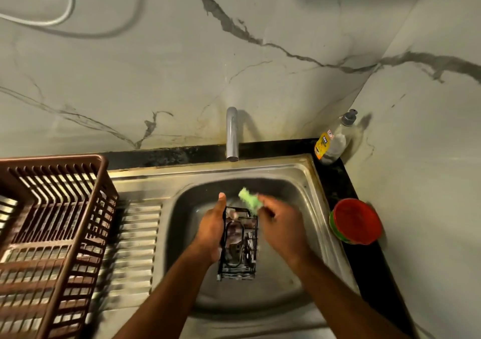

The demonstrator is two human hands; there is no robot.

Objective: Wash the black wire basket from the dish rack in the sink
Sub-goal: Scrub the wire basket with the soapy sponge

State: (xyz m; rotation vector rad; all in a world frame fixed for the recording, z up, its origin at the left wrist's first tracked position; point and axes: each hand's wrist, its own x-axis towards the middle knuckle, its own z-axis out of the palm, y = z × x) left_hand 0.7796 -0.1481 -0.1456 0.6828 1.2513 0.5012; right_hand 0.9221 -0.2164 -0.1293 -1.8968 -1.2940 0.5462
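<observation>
Over a steel sink (pixel 309 180) against marbled walls, the left hand (pixel 212 228) is gripping a black wire basket (pixel 240 245), its length running away from the person, while the right hand (pixel 282 224) is pinching a green sponge (pixel 250 200) at its far end.

Pale marble-veined wall (pixel 234 52), black counter edge (pixel 359 255), white cable (pixel 65 13) looping on wall, dim warm light

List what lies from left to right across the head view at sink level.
Brown dish rack → left hand → black wire basket → right hand holding the green sponge → red bowl.
</observation>
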